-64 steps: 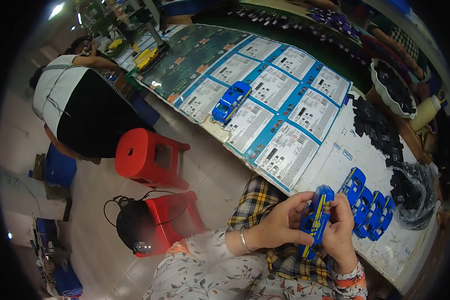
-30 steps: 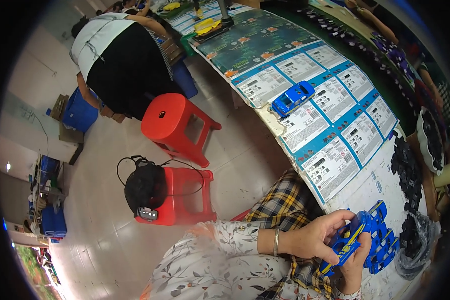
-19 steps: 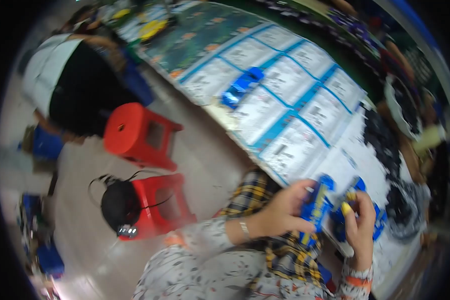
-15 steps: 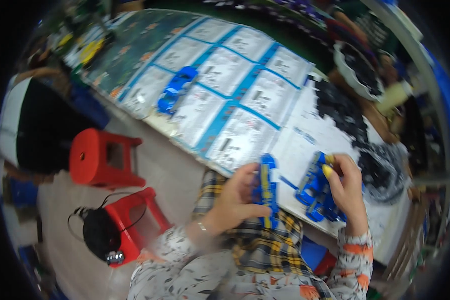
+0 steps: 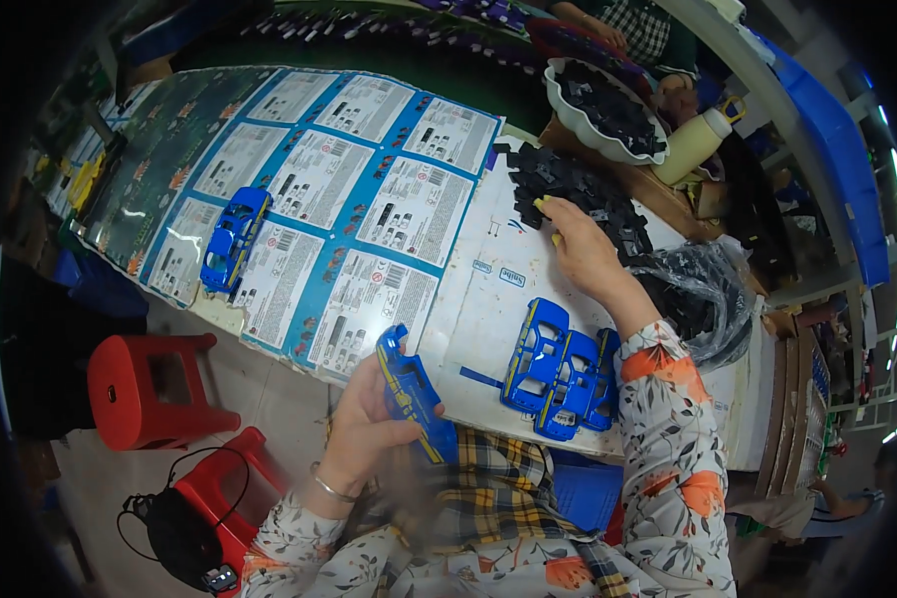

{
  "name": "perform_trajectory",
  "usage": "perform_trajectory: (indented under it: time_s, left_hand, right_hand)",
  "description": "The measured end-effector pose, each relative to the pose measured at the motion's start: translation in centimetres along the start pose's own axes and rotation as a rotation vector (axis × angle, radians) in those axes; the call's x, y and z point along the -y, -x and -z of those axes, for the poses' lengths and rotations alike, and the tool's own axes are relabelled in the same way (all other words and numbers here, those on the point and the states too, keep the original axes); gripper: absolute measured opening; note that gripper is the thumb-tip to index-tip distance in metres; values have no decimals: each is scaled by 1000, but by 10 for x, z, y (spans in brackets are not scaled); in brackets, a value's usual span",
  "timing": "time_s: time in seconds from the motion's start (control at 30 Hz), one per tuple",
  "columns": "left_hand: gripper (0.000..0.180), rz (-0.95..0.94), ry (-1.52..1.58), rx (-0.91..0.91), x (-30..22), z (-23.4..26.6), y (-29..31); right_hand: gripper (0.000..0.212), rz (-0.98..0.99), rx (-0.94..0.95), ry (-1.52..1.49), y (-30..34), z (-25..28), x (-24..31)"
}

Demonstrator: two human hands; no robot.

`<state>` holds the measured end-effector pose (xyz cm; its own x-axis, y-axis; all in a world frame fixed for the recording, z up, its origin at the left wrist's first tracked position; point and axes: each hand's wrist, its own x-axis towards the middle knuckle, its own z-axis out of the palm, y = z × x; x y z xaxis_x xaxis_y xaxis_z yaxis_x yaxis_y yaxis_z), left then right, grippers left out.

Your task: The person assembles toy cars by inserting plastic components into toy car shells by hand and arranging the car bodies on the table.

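Note:
My left hand (image 5: 367, 424) is closed around a blue toy car body shell (image 5: 416, 391) with yellow trim, held tilted over my lap at the table's front edge. Farther forward, my right hand (image 5: 585, 249) reaches to the near edge of a pile of small black plastic parts (image 5: 616, 221). Its thumb and forefinger, in yellow finger covers, are apart, and the fingertips touch or nearly touch the parts. Several blue car shells (image 5: 538, 361) lie side by side near my right forearm. Another blue shell (image 5: 235, 239) lies on the printed sheets to the left.
Printed card sheets (image 5: 314, 179) cover the table's left part. A white scalloped bowl (image 5: 568, 100) of black parts stands at the back right, beside a pale yellow bottle (image 5: 696, 146). A clear plastic bag (image 5: 718, 309) lies at right. Red stools (image 5: 130, 389) stand at left; another person sits across.
My right hand has left the blue shells and moved forward to the black parts. The shell in my left hand is now tilted. The whole view has shifted.

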<state>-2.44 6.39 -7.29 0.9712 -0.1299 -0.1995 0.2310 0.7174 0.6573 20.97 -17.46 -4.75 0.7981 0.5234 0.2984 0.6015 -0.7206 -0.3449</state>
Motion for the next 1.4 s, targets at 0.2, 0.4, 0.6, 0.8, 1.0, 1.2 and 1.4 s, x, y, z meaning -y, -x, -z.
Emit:
perform_trajectory:
  time_s: [0.2, 0.4, 0.6, 0.8, 1.0, 1.2, 1.4]
  left_hand:
    - [85, 15, 153, 18, -5, 4, 0]
    - [90, 6, 150, 15, -7, 4, 2]
    - [95, -19, 162, 20, -7, 0, 5]
    - [96, -78, 35, 60, -9, -6, 7]
    - [97, -126, -27, 172, -10, -5, 10]
    - [96, -273, -214, 175, -9, -6, 11]
    - [88, -486, -436, 177, -7, -4, 17]
  right_hand:
    - [30, 1, 109, 61, 0, 3, 6]
    - [27, -170, 88, -132, 9, 18, 3]
    - [23, 12, 118, -99, 11, 8, 6]
    - [15, 186, 128, 275, 9, 6, 10]
    - [14, 184, 167, 199, 7, 4, 6]
    - [9, 203, 222, 356, 4, 4, 9]
    - [13, 217, 259, 419, 1, 1, 10]
